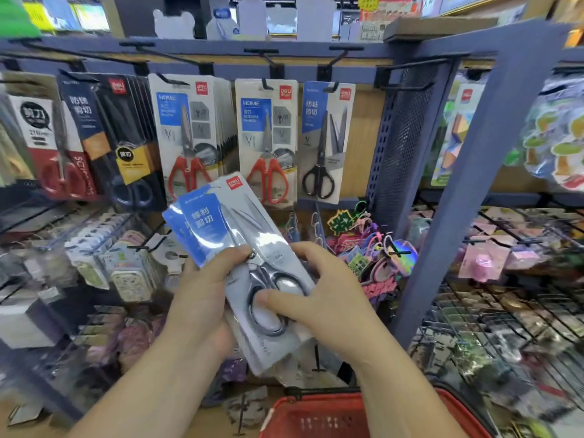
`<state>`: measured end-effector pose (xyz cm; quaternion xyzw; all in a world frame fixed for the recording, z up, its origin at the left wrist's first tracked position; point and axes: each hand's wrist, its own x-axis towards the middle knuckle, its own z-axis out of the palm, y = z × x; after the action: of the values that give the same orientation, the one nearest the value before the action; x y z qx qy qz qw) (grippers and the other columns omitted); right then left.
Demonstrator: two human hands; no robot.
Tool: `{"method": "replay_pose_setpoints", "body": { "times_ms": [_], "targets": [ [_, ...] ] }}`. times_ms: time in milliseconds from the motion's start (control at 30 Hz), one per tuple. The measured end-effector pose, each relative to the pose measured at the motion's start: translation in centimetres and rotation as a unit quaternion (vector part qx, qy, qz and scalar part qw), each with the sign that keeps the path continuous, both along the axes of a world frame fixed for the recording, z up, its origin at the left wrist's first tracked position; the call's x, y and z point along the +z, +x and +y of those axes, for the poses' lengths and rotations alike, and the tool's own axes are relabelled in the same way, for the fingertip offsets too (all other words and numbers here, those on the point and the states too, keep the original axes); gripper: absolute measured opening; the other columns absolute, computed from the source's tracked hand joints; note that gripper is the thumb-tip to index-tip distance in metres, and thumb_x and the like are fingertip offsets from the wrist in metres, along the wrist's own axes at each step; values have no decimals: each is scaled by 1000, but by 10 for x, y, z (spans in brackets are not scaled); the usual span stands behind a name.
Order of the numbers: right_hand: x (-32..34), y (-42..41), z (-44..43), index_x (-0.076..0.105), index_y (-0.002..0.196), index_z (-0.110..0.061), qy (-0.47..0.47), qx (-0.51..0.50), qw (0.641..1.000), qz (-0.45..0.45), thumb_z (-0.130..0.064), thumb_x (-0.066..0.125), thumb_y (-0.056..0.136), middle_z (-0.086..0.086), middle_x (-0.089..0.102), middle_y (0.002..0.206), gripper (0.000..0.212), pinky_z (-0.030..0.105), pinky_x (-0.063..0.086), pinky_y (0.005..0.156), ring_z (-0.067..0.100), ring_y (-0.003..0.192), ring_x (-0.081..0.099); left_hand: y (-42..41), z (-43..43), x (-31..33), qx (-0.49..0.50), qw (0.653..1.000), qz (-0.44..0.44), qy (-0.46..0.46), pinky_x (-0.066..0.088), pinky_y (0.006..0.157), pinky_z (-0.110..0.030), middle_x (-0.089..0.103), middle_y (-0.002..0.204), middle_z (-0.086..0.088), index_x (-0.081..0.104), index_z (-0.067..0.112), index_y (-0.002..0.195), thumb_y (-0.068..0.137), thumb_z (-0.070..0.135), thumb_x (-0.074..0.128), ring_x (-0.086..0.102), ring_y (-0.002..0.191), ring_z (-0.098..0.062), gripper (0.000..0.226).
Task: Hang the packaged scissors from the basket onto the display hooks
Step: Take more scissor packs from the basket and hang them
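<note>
basket cut off below — rear pack mostly hidden

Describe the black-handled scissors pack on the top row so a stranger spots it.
Find the blue mesh panel right of centre. Just left of it, on the top hooks, hangs the black-handled scissors pack. The neighbouring pack has red handles; this one's are black.

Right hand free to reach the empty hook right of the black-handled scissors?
Probably yes: open air lies between the right hand and the empty hook. But it grips the scissors pack with the left hand.
</note>
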<state>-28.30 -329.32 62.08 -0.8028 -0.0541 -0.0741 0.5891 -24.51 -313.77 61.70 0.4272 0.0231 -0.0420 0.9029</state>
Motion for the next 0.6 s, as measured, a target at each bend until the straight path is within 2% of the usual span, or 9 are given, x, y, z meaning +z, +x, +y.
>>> {"method": "replay_pose_setpoints", "body": {
  "times_ms": [67, 167, 233, 400, 500, 600],
  "targets": [
    [-3, -6, 3, 72, 104, -28, 47, -18, 999, -17, -16, 88, 77, -5, 76, 95, 33, 30, 58, 71, 13, 83, 73, -5, -5, -1, -11, 1000, 2, -9, 63, 82, -59, 75, 120, -23, 66, 13, 134, 80, 12, 73, 73, 107, -45, 54],
    [-7, -11, 9, 73, 99, -21, 103, -53, 992, -41, -10, 85, 81, 3, 77, 90, 24, 46, 61, 73, 27, 83, 73, -12, -9, -5, -34, 999, 3, -15, 57, 91, -67, 73, 125, -24, 65, 12, 137, 82, 16, 74, 71, 112, -47, 56],
    [-11, -13, 11, 74, 97, -21, 129, -72, 988, -47, -12, 85, 80, 5, 77, 90, 23, 52, 60, 77, 31, 85, 73, -15, -11, -7, -40, 999, 9, -17, 54, 96, -69, 72, 128, -23, 64, 13, 139, 82, 19, 76, 70, 115, -46, 59],
    [-17, -17, 10, 77, 95, -20, 170, -81, 981, -42, -5, 86, 78, 5, 78, 89, 24, 44, 62, 73, 22, 80, 74, -20, -12, -7, -30, 999, 18, -9, 54, 103, -64, 72, 131, -17, 62, 16, 142, 84, 29, 73, 70, 120, -42, 61],
    [-18, -18, 12, 77, 97, -20, 172, -88, 980, -39, -9, 87, 75, 6, 79, 93, 27, 52, 63, 79, 28, 86, 76, -20, -10, -9, -31, 998, 40, -30, 48, 109, -65, 71, 133, -16, 60, 19, 144, 88, 40, 70, 69, 122, -40, 61],
    [-17, -18, 18, 78, 98, -21, 167, -88, 981, -35, -6, 88, 76, 7, 79, 95, 28, 52, 62, 80, 29, 88, 76, -16, -3, -12, -51, 996, 60, -40, 51, 106, -60, 74, 129, -15, 63, 19, 141, 92, 49, 59, 71, 118, -37, 57]
  ]
}}
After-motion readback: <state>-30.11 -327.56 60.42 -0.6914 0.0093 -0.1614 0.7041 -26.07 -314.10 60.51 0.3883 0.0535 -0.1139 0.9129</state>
